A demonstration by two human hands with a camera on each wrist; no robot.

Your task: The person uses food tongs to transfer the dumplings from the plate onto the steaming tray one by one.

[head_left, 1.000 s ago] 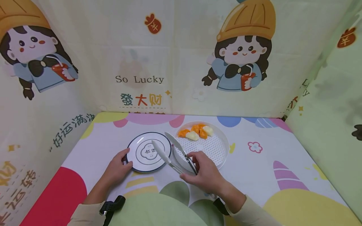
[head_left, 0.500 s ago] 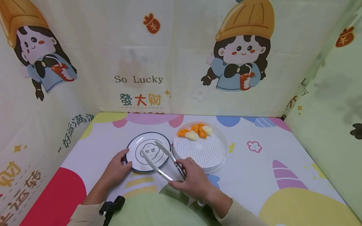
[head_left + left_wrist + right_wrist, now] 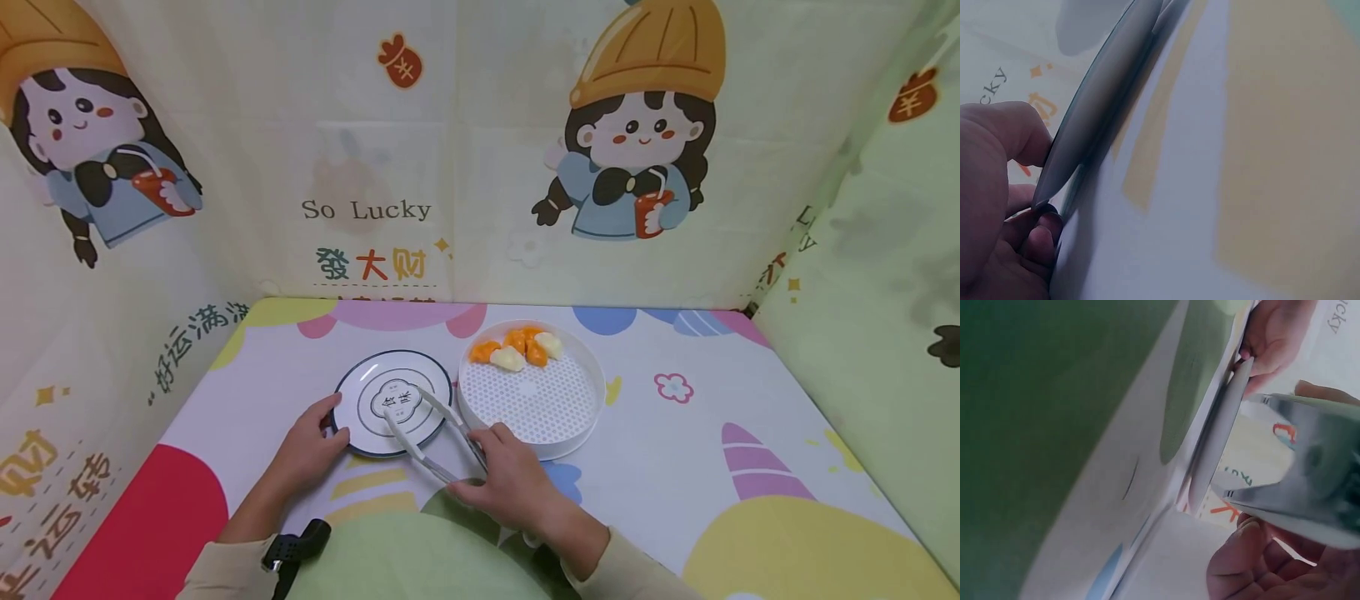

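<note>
My left hand (image 3: 309, 447) pinches the near-left rim of a white plate (image 3: 363, 385) with dark blue edging and printed characters at its centre. In the left wrist view, the plate's edge (image 3: 1107, 94) sits between thumb and fingers, tilted up a little from the table. Metal tongs (image 3: 400, 433) are gripped in my right hand (image 3: 513, 483). Their two arms stand spread apart, tips over the plate's middle, nothing between them. Right of the plate is a round white perforated tray (image 3: 532, 408); at its back lie several orange and cream dumpling-shaped pieces (image 3: 507, 358).
A patterned cloth (image 3: 645, 433) covers the table. Printed curtains (image 3: 495, 167) close off the back and both sides. A black band (image 3: 297, 546) is on the left wrist.
My right hand has moved left and slightly toward me, bringing the tong tips from the gap beside the tray to over the plate. The left hand keeps its grip on the rim.
</note>
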